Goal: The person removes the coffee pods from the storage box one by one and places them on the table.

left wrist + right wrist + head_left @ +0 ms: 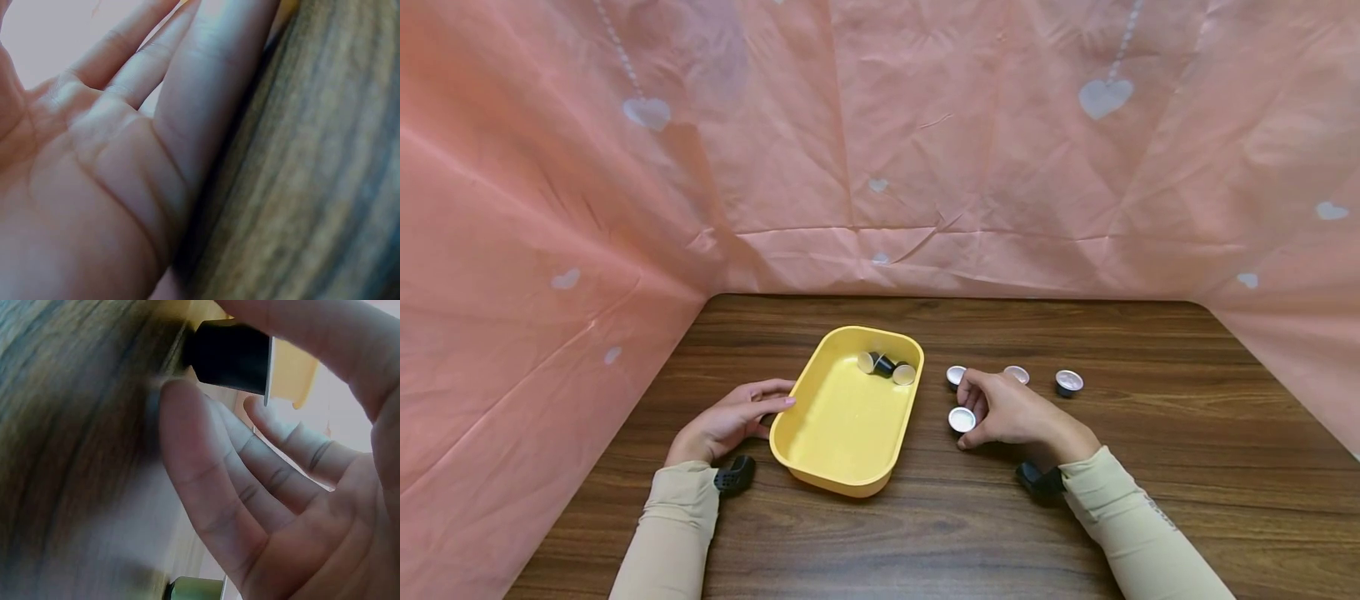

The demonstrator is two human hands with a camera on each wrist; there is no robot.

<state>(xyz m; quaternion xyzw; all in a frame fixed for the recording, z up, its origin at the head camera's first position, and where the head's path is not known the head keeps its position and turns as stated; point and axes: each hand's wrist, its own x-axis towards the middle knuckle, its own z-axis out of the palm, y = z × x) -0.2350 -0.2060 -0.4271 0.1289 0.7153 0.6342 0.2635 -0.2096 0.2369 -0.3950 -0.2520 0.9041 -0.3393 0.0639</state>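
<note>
At the left side of a yellow tray (832, 475), my left hand (730, 421) touches the rim and outer wall with nearly straight fingers. Its palm and extended fingers (131, 69) fill much of the left wrist view. My right hand (1011, 408) is low over the table, thumb and fingers spread around a coffee capsule (962, 419) with a white lid. In the right wrist view this capsule (231, 357) has a black body, the thumb overlaps its upper edge, and a gap shows near the fingertips. Dark capsules with pale lids (903, 375) lie at the tray's far end.
Close behind the right hand stands another capsule (955, 375). A third (1017, 374) is partly hidden past the knuckles, and one more (1069, 382) sits farther right. The wooden table (1150, 400) ends at a pink curtain (970, 167) with white hearts.
</note>
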